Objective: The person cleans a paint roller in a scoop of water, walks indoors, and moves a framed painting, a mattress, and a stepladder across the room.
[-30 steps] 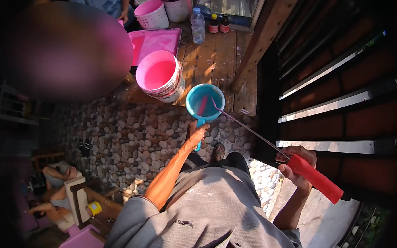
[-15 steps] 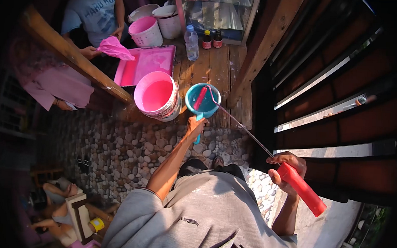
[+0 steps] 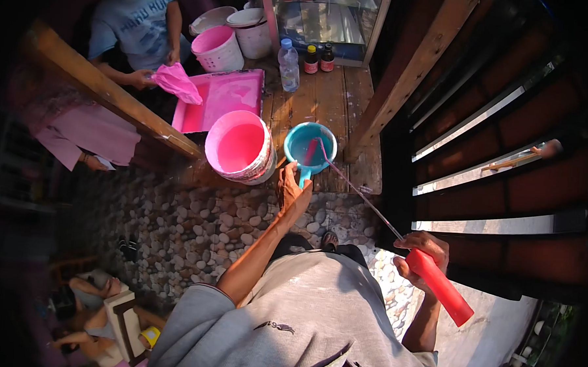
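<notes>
A turquoise water dipper (image 3: 331, 134) with liquid inside rests near the front edge of the wooden platform. My left hand (image 3: 295, 189) holds it at the handle, its fingers reaching up to the near rim and covering the lower handle. In my right hand (image 3: 428, 255) is a paint roller (image 3: 441, 288), gripped by its red handle with the fingers wrapped round. Its thin metal rod slants up to the left, and the pink roller head lies inside the dipper, partly in the liquid. Left of the dipper stands a bucket of pink paint (image 3: 269, 153).
Behind the bucket lies a pink paint tray (image 3: 235, 96). A person in a blue shirt holds a pink plastic bag (image 3: 178, 83) over it. A water bottle (image 3: 288, 68) and two small dark bottles (image 3: 319, 60) stand farther back. A wooden post (image 3: 403, 77) and slatted panel (image 3: 491, 172) border the right side.
My left hand has shifted its hold on the dipper, with its fingers now stretched toward the rim. The roller head sits lower in the liquid. The person's pink bag has moved slightly.
</notes>
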A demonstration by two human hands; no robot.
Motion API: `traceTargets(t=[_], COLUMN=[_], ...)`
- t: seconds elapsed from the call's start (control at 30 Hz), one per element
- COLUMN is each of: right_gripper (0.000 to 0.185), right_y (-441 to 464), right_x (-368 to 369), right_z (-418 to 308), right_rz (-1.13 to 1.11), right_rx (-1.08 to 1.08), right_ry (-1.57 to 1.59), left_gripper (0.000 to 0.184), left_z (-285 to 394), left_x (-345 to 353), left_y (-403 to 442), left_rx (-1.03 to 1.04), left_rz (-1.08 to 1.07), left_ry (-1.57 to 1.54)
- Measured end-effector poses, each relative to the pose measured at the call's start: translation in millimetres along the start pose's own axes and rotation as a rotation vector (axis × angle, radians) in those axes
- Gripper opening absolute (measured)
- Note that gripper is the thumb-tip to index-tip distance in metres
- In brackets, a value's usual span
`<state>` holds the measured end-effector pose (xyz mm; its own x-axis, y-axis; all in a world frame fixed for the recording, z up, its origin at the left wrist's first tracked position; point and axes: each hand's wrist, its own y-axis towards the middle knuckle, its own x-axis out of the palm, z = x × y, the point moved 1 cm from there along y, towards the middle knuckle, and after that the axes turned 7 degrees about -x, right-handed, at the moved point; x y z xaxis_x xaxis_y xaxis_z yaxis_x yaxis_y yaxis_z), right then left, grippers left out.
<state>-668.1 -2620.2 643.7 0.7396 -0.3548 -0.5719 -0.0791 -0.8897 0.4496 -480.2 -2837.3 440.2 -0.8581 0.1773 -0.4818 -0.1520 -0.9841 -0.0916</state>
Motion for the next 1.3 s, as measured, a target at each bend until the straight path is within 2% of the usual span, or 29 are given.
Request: traceTargets(t=[0.03,0.07,0.13,0.2,0.3,0.4,0.57,0.63,0.77,0.83,0.97,1.03,1.07,1.13,1.17,1.23,1.27,1.3], right_gripper=[0.030,0.032,0.034,0.038,0.039,0.036,0.035,0.034,0.034,0.034,0.033,0.033,0.032,0.032,0.032,0.033,0.033,0.032], right_y=[0.1,0.8,-0.5,-5.3,-13.3,-17.8,-21.9,-21.9,-25.0,-23.8,-24.4,-26.1,-26.7,-28.7,-30.3,-30.7,-29.6,-28.2], right_x=[0.8,0.6,-5.1,-11.7,-19.2,-27.2,-31.6,-32.1,-33.2,-36.3,-38.3,-37.4,-37.7,-38.9,-39.7,-41.4,-42.1,-42.1], right_z=[0.7,-1.9,-3.0,-2.7,-6.6,-9.5,-13.3,-15.1,-18.0,-18.8,-23.1,-25.7,-26.6,-26.7,-26.6,-28.1,-29.3,-29.7], right_rz=[0.014,0.024,0.023,0.045,0.095,0.054,0.025,0.014,0.035,0.024,0.009,0.030,0.046,0.063,0.053,0.043,0.024,0.004], right_rx=[-0.016,0.000,-0.009,-0.020,-0.022,-0.037,-0.070,-0.091,-0.135,-0.152,-0.148,-0.147,-0.142,-0.136,-0.148,-0.163,-0.148,-0.135], right_ry=[-0.010,-0.007,0.029,0.095,0.171,0.193,0.160,0.119,0.126,0.114,0.103,0.113,0.120,0.124,0.100,0.075,0.092,0.108], left_gripper=[0.047,0.042,0.035,0.037,0.039,0.034,0.023,0.021,0.024,0.027,0.031,0.033,0.033,0.038,0.038,0.044,0.047,0.049], left_z=[0.3,6.7,-2.8,-9.5,0.1,8.4,-5.9,-13.0,-9.4,-11.2,-7.1,-5.7,0.7,14.8,14.1,12.1,9.5,7.0], left_x=[-2.5,2.5,16.2,30.6,37.7,42.3,55.0,59.9,63.4,66.4,63.9,63.6,60.6,53.8,55.8,62.0,65.9,70.9], left_y=[2.9,8.3,40.7,68.3,93.6,104.4,120.2,125.7,130.6,136.3,139.8,140.0,136.1,125.7,124.8,126.3,128.2,131.1], left_rx=[0.139,0.157,0.300,0.337,0.214,0.097,0.133,0.221,0.129,0.292,0.317,0.166,0.166,0.060,0.062,-0.005,0.059,-0.013], left_rz=[-0.023,0.025,0.053,0.053,-0.043,-0.126,-0.074,-0.085,-0.030,-0.076,-0.146,-0.235,-0.236,-0.297,-0.298,-0.240,-0.154,-0.084], left_ry=[-0.100,-0.166,-0.140,-0.103,0.134,0.239,0.141,0.098,0.128,0.209,0.203,0.102,0.102,-0.187,-0.187,-0.305,-0.299,-0.257])
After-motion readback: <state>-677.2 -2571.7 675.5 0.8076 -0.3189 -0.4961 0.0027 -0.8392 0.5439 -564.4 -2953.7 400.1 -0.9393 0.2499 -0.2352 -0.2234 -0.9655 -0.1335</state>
